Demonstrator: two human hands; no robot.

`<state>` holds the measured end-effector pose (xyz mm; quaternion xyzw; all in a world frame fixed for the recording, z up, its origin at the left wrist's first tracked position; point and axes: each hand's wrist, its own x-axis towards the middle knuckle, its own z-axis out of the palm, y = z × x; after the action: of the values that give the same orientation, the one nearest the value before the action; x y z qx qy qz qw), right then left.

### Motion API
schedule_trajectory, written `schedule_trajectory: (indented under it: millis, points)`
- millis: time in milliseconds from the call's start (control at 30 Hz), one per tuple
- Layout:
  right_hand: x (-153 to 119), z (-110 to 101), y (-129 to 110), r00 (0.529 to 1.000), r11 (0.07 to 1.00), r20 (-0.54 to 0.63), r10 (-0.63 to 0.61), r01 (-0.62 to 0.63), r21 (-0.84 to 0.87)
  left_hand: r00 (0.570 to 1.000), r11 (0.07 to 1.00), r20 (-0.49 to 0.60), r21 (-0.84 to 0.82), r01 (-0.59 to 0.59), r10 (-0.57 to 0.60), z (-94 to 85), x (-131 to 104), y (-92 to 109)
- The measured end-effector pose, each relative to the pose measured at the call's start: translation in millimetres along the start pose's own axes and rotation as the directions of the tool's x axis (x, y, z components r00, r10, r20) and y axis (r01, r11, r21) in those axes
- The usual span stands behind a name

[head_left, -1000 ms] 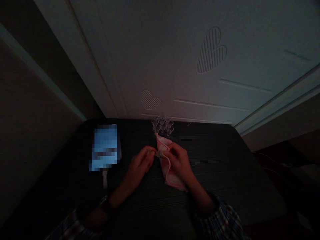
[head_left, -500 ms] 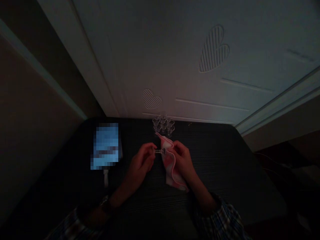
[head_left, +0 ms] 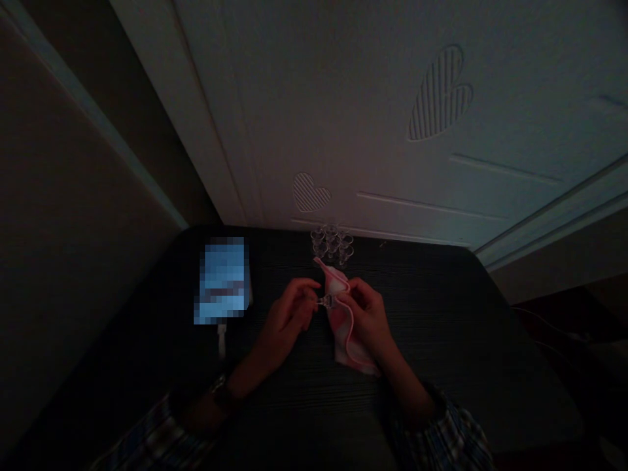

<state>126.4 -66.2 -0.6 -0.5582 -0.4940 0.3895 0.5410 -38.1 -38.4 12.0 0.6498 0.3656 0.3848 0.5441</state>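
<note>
Between my hands is a small clear stemmed glass (head_left: 326,301), lying sideways. My left hand (head_left: 290,314) pinches it by the stem end. My right hand (head_left: 367,313) grips a pink and white cloth (head_left: 343,324) and presses it around the bowl end, so part of the glass is hidden. The cloth's lower part hangs down towards the table below my right hand. Just beyond the cloth, several small clear glasses (head_left: 332,242) stand in a close group.
A dark wood-grain table (head_left: 294,405) lies under my hands. At the left is a device with a lit, blurred screen (head_left: 223,280) and a white cable (head_left: 222,340). A pale panel with carved hearts (head_left: 311,192) rises behind the table's far edge.
The whole view has shifted, so things sit a little further right. The glass has turned slightly between my fingers and the cloth; both hands keep their hold.
</note>
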Motion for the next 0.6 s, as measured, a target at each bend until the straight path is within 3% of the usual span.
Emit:
schedule_trajectory:
  millis: [167, 300, 433, 600]
  points:
    - [0.3, -0.1, 0.0, 1.0, 1.0, 0.006, 0.004, -0.004, -0.025, 0.997, 0.981, 0.011, 0.174, -0.079, 0.079, 0.5, -2.2, 4.7]
    - [-0.8, 0.3, -3.5, 1.0, 0.997, 0.023, -0.02, 0.021, -0.073, 0.999, 0.964, 0.004, 0.263, -0.049, 0.049, -1.2, 0.7, 6.5]
    - [-2.1, 0.3, -7.0, 0.997, 0.989, 0.057, -0.057, 0.064, -0.137, 0.999, 0.951, 0.01, 0.306, -0.043, 0.042, -2.8, 3.3, 6.6]
    - [-1.6, 0.4, -6.1, 0.998, 0.995, 0.05, -0.027, 0.031, -0.09, 0.998, 0.95, -0.021, 0.306, -0.054, 0.063, -1.2, 1.1, 3.8]
